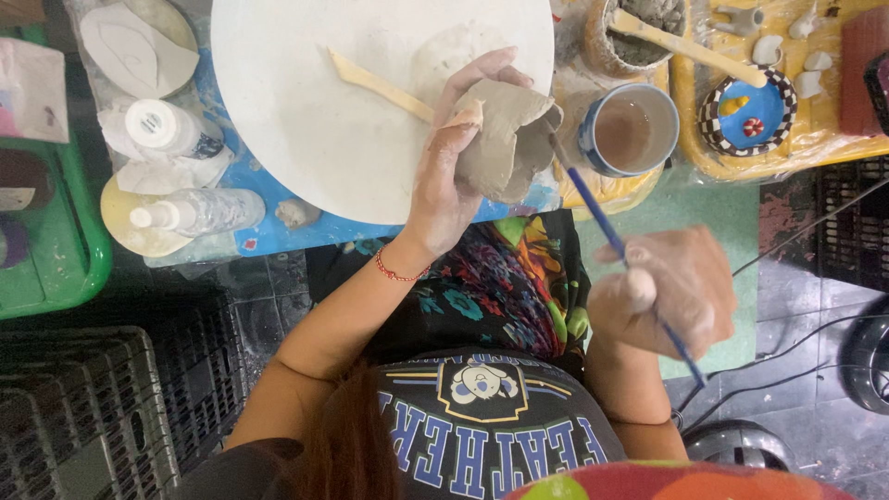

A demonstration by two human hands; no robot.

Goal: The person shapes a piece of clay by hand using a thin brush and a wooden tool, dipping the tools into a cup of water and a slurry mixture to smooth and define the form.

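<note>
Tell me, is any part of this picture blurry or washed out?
In the head view, the right hand with the blue paintbrush is smeared by motion blur; the left hand and its grey clay piece look sharper; the round white board is bright, nearly washed out; the crates at lower left sit in dim shadow.

I am sitting over a floor of dark grey tiles, with a patch of pale green floor showing to my right and black cables trailing across it. Black slatted crates are standing at my left, a green plastic tray beside them. A blue tabletop is spreading ahead, and soft even light is falling everywhere.
</note>
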